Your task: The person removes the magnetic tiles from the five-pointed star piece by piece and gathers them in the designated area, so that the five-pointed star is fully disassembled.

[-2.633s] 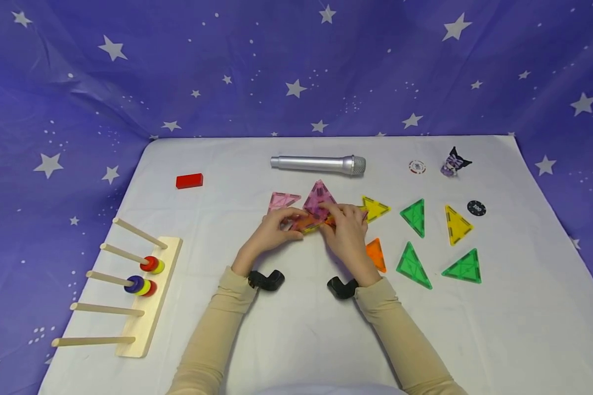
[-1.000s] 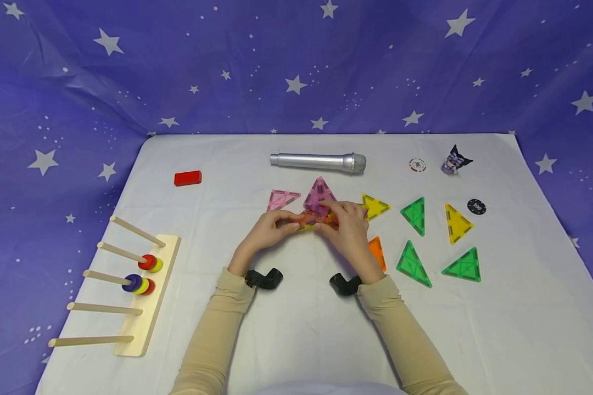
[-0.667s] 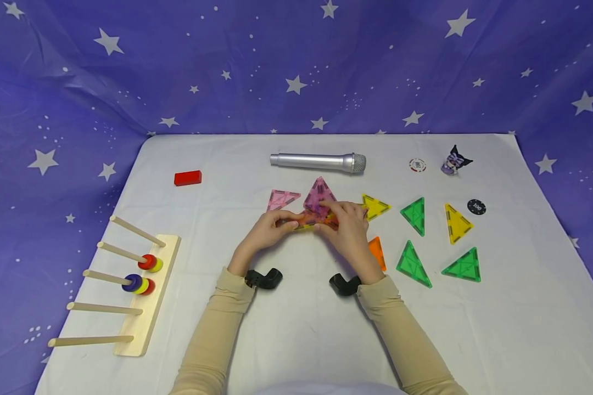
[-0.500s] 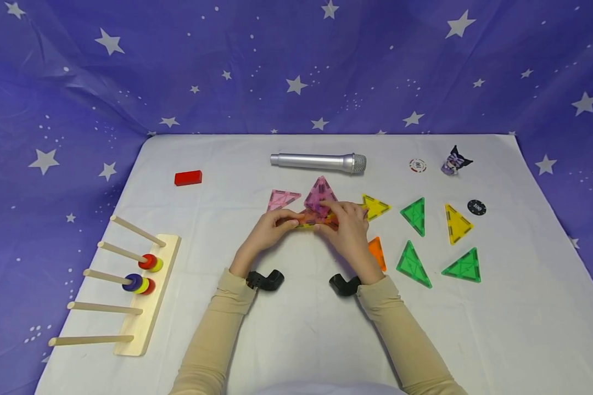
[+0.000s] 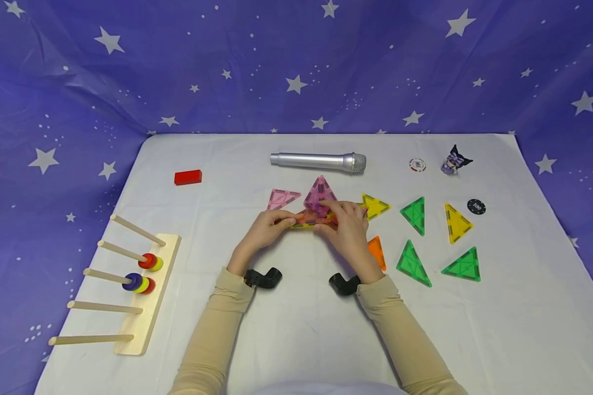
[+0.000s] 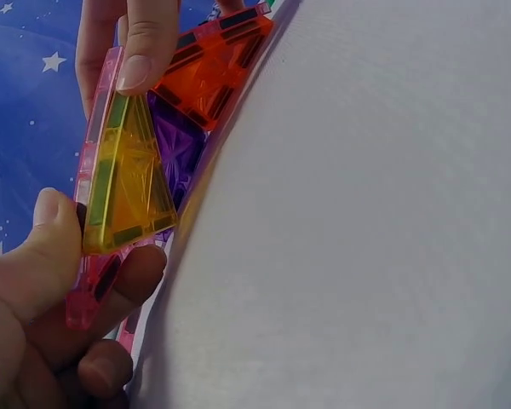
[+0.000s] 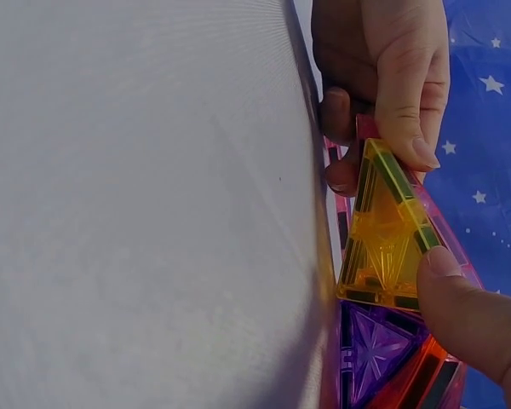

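Observation:
Both hands hold a joined build of translucent magnetic tiles, with a pink peak (image 5: 319, 192) at its far side. My left hand (image 5: 267, 229) pinches the left end between thumb and fingers, where a yellow triangle tile (image 6: 132, 192) stands against a pink one. With its thumb on the yellow tile's edge, my right hand (image 5: 347, 233) grips the build further right; its fingers lie partly out of sight behind the pink side. A purple triangle tile (image 7: 370, 349) and an orange tile (image 6: 209, 85) fill the near face. The back of the build is hidden.
Loose pink (image 5: 281, 199), yellow (image 5: 375, 207), orange (image 5: 377, 254) and green (image 5: 415, 215) triangle tiles lie around. Behind are a silver microphone (image 5: 318, 162), two poker chips (image 5: 476, 207) and a figurine (image 5: 456, 161). A red block (image 5: 188, 178) and wooden peg rack (image 5: 148, 312) stand left.
The left thumb has slid slightly left along the build, and more of the yellow tile's near edge shows. The right hand keeps its hold almost unmoved. The loose tiles lie as before.

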Available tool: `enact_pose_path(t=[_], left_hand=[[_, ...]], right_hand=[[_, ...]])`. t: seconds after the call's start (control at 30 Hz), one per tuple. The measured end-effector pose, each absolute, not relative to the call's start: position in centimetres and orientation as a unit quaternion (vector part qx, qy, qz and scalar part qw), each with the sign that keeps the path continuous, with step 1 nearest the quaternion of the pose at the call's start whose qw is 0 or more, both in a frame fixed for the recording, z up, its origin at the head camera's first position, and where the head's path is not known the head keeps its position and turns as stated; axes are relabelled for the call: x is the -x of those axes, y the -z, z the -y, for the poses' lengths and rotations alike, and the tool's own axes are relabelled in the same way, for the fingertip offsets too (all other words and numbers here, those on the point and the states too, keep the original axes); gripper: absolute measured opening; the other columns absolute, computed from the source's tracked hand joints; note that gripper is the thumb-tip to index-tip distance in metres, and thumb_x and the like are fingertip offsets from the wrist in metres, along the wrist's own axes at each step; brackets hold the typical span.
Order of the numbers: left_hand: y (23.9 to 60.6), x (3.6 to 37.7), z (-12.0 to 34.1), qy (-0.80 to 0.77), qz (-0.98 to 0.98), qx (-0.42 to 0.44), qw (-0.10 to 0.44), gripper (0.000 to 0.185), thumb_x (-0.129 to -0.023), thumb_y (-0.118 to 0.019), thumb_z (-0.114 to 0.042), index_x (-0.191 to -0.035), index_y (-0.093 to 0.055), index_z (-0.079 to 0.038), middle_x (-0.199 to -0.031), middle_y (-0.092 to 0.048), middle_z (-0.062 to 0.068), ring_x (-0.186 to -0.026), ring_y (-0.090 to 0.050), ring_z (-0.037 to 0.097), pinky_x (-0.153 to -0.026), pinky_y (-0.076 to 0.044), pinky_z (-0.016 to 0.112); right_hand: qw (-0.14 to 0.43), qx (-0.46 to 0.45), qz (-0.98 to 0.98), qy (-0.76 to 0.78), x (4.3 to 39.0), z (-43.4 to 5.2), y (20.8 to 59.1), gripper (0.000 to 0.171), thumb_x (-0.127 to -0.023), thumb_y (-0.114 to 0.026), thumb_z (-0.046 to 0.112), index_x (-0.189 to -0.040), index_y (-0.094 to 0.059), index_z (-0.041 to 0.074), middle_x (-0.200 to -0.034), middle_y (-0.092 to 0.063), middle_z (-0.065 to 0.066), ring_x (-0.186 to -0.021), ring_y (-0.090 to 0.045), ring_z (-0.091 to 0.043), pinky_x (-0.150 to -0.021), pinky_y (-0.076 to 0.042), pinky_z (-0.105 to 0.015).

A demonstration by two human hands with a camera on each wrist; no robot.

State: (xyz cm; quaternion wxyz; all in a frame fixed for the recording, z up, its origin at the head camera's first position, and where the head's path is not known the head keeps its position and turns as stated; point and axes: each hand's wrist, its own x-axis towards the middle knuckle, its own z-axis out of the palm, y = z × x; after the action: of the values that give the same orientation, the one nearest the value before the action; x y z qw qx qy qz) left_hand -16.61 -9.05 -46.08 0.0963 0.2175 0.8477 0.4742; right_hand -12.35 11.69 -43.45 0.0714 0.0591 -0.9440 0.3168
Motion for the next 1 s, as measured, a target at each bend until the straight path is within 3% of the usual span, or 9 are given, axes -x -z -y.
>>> enact_pose_path(t=[0.43,0.6,0.8,1.0], left_hand=[[46.2,16.6,9.1,-0.483,-0.841,-0.226,0.087,0.020,-0.089,-0.057,-0.016,-0.105,-0.069,-0.011,-0.101,-0.066,0.002,-0.087,-0.058,0.011,-0.073,-0.043,0.028],[45.9,16.2,8.8,-0.480,-0.842,-0.229,0.088,0.022,-0.086,-0.064,-0.021,-0.104,-0.067,-0.010,-0.082,-0.059,0.002,-0.070,-0.048,0.014,-0.062,-0.039,0.029],[45.5,16.0,8.1,-0.468,-0.853,-0.218,0.074,0.034,-0.075,-0.074,-0.031,-0.102,-0.066,-0.012,-0.097,-0.062,-0.002,-0.081,-0.053,0.013,-0.072,-0.043,0.030],[45.9,16.1,7.6,-0.469,-0.857,-0.208,0.037,0.027,-0.073,-0.076,-0.026,-0.093,-0.067,-0.010,-0.090,-0.065,0.000,-0.078,-0.054,0.014,-0.070,-0.043,0.031]], right_hand=[[0.065,-0.055,0.944,-0.319,12.4,-11.6,43.4,0.053,-0.075,-0.072,0.035,-0.123,-0.055,0.022,-0.118,-0.051,-0.014,-0.117,-0.032,-0.033,-0.090,-0.022,-0.061],[0.062,-0.051,0.947,-0.311,12.5,-11.6,43.5,0.053,-0.075,-0.071,0.036,-0.124,-0.055,0.021,-0.119,-0.050,-0.014,-0.117,-0.032,-0.033,-0.090,-0.022,-0.060],[0.067,-0.049,0.951,-0.299,12.5,-11.6,43.6,0.052,-0.076,-0.070,0.036,-0.124,-0.054,0.021,-0.119,-0.050,-0.013,-0.117,-0.032,-0.032,-0.090,-0.023,-0.059],[0.072,-0.048,0.950,-0.300,12.5,-11.5,43.6,0.050,-0.077,-0.070,0.036,-0.123,-0.055,0.021,-0.118,-0.051,-0.013,-0.116,-0.033,-0.032,-0.090,-0.023,-0.059]])
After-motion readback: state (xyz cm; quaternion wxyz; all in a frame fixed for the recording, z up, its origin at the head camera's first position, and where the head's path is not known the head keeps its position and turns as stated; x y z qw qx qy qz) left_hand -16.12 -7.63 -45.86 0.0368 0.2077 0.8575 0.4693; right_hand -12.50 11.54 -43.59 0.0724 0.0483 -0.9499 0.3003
